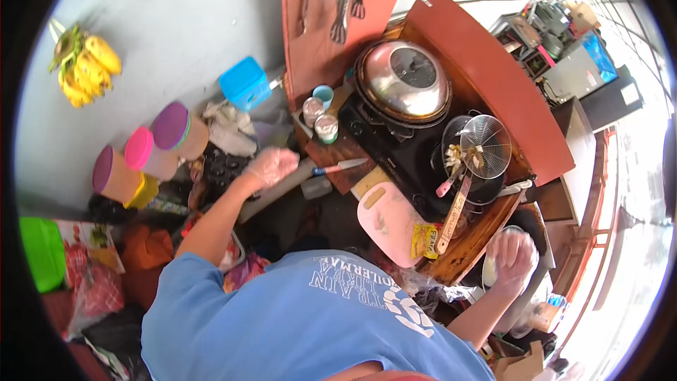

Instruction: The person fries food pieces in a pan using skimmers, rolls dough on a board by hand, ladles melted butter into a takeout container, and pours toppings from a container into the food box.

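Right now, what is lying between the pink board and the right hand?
In the head view, from the pink board toward the right hand: a yellow packet, the end of a wooden handle, then the brown wooden edge.

pink board (381,224), yellow packet (424,240), blue shirt (275,317)

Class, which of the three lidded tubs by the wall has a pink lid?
The middle tub: its lid is pink; the left tub and right tub have purple ones.

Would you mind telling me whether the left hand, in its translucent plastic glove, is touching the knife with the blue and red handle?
Apart: the head view shows a visible gap between the left hand and the knife on its right.
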Demonstrator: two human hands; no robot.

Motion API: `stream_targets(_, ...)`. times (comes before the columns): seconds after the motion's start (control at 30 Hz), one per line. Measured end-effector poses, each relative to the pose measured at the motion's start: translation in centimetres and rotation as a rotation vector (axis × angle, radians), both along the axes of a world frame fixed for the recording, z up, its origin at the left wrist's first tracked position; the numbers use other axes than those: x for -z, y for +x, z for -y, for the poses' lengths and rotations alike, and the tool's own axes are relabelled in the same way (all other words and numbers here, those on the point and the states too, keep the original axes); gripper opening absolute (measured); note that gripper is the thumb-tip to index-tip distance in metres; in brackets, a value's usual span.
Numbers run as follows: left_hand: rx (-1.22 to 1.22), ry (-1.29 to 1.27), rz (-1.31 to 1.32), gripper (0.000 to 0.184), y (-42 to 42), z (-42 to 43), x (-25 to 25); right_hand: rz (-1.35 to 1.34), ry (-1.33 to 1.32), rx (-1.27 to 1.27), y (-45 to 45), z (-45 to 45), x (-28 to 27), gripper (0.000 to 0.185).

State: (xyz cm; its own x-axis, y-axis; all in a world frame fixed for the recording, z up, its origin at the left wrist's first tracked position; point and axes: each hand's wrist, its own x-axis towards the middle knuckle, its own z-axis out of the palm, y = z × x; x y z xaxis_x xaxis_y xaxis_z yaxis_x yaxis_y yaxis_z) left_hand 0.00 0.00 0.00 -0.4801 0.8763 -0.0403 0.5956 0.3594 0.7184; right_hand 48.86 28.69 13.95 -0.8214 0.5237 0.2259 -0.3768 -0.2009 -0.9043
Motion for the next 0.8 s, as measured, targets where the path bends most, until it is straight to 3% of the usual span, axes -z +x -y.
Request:
stream_targets(0.03, 0.022, 0.009, -0.019, 0.026, -1.2, -0.8, -0.2, 0.050, 0.061, 0.079, -1.9, 0.0, -1.0, 0.051)
stream_targets(0.1, 0.041, 0.289, -0.210, 0.028, -3.0, -5.4, -11.3, 0.167, 0.163, 0.218, -6.8, 0.5, -6.6, 0.036)
stream_targets(0.13, -0.071, 0.241, -0.210, 0.027, -3.1, -7.3, -17.0, 0.330, 0.165, 0.341, -9.3, 1.2, -8.4, 0.026)
stream_targets(0.17, -0.031, 0.424, -0.418, 0.025, -4.0, -9.3, -20.4, 0.445, 0.268, 0.346, -11.9, 0.9, -10.4, 0.026)
stream_targets(0.2, -0.022, 0.597, -0.652, 0.022, -4.9, -11.3, -23.9, 0.538, 0.522, 0.267, -15.1, -0.1, -12.6, 0.028)
stream_targets(0.27, -0.023, 0.675, -0.844, 0.025, -6.4, -15.7, -28.8, 0.635, 1.016, 0.191, -22.2, -2.5, -16.5, 0.035)
stream_targets(0.3, -0.067, 0.595, -0.792, 0.028, -6.7, -18.1, -29.9, 0.567, 1.084, 0.309, -26.1, -3.2, -17.5, 0.037)
stream_targets(0.37, -0.074, 0.408, -0.798, 0.030, -7.7, -23.1, -30.4, 0.607, 1.373, 0.496, -33.3, -4.7, -20.6, 0.039)
stream_targets(0.4, -0.067, 0.419, -0.791, 0.030, -7.8, -25.0, -29.6, 0.588, 1.343, 0.580, -38.1, -8.4, -20.6, 0.041)
stream_targets(0.47, -0.089, 0.370, -0.753, 0.031, -7.0, -28.2, -29.5, 0.695, 1.266, 0.492, -46.6, -14.2, -21.4, 0.047)
stream_targets(0.5, -0.051, 0.399, -0.775, 0.031, -7.6, -29.4, -28.8, 0.745, 1.296, 0.486, -50.2, -16.6, -21.1, 0.045)
stream_targets(0.6, -0.221, 0.526, -0.505, 0.022, -6.4, -30.3, -28.0, 0.942, 1.366, 0.459, -55.7, -18.7, -20.1, 0.040)
stream_targets(0.63, -0.219, 0.586, -0.475, 0.016, -6.8, -31.0, -27.3, 0.956, 1.585, 0.445, -57.5, -20.5, -18.7, 0.037)
stream_targets(0.67, -0.269, 0.574, -0.375, 0.024, -6.4, -30.9, -27.8, 0.965, 1.807, 0.423, -58.8, -21.5, -18.0, 0.035)
stream_targets(0.7, -0.270, 0.579, -0.370, 0.024, -7.1, -31.8, -27.6, 0.968, 1.813, 0.424, -58.7, -20.9, -18.5, 0.035)
stream_targets(0.77, -0.350, 0.919, -0.470, 0.032, -8.7, -34.1, -26.7, 1.143, 1.624, 0.409, -57.0, -18.8, -19.7, 0.027)
stream_targets(0.8, -0.362, 0.934, -0.515, 0.037, -9.3, -34.9, -27.1, 1.182, 2.132, 0.266, -57.5, -20.8, -19.1, 0.030)
